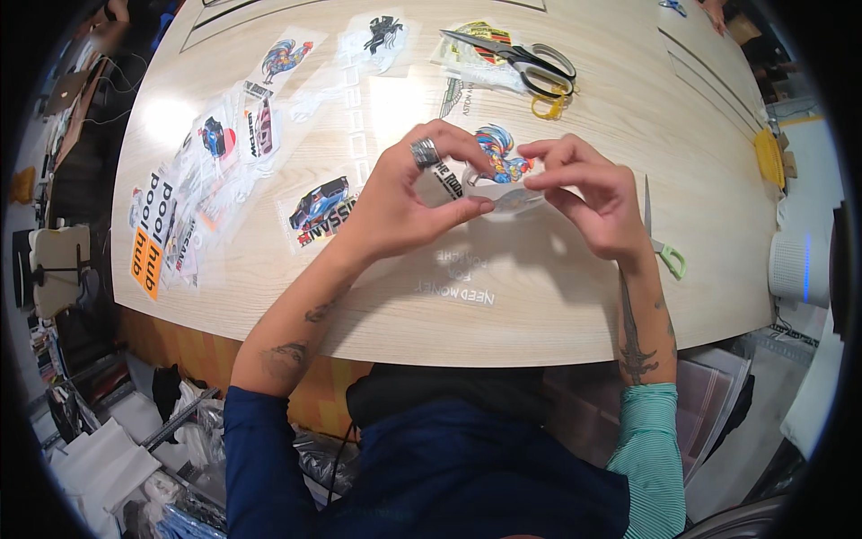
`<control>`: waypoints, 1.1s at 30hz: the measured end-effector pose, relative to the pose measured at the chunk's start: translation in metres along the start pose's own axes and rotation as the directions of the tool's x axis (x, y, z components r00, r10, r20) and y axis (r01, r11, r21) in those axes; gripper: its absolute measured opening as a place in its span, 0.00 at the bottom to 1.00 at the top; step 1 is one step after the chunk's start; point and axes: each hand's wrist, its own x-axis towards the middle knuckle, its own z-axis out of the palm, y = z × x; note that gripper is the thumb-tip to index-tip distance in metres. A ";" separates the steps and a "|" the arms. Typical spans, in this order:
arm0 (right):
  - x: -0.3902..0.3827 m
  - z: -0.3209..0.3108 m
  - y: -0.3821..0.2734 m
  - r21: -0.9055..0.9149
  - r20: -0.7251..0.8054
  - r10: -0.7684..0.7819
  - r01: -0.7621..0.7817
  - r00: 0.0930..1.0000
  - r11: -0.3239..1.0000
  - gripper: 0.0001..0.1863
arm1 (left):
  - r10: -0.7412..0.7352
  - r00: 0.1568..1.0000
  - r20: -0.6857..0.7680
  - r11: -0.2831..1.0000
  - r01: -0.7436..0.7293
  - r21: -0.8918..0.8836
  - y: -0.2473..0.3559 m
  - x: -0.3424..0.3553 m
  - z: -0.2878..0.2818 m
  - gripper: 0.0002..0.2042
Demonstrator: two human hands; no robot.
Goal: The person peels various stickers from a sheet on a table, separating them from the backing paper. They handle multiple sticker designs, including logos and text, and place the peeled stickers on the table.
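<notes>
Above the centre of the frame, the curled clear film (pixel 515 205) runs sideways just below the colourful rooster picture (pixel 499 154), between left hand (pixel 409 193) and right hand (pixel 597 199), equally near, each grip pinching its own end.

Remotely, I note a pale wood-grain table (pixel 557 319) bearing green-handled scissors (pixel 662 249), a blue-car sticker (pixel 321 207) and, at its left, overlapping stickers (pixel 184 235).
</notes>
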 end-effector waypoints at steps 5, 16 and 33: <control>-0.010 -0.001 -0.012 -0.088 -0.011 -0.011 0.010 1.000 0.996 0.30 | -0.076 0.989 -0.126 0.997 0.076 -0.011 0.020 0.005 0.004 0.25; -0.014 0.002 0.003 -0.676 0.083 -0.125 0.148 0.989 0.722 0.26 | -0.017 0.970 0.243 0.945 -0.064 0.320 0.012 -0.003 -0.004 0.11; -0.004 0.050 0.004 -0.797 0.057 0.145 -0.042 0.988 0.603 0.35 | -0.060 0.984 -0.169 0.764 0.155 0.626 -0.008 -0.007 0.006 0.13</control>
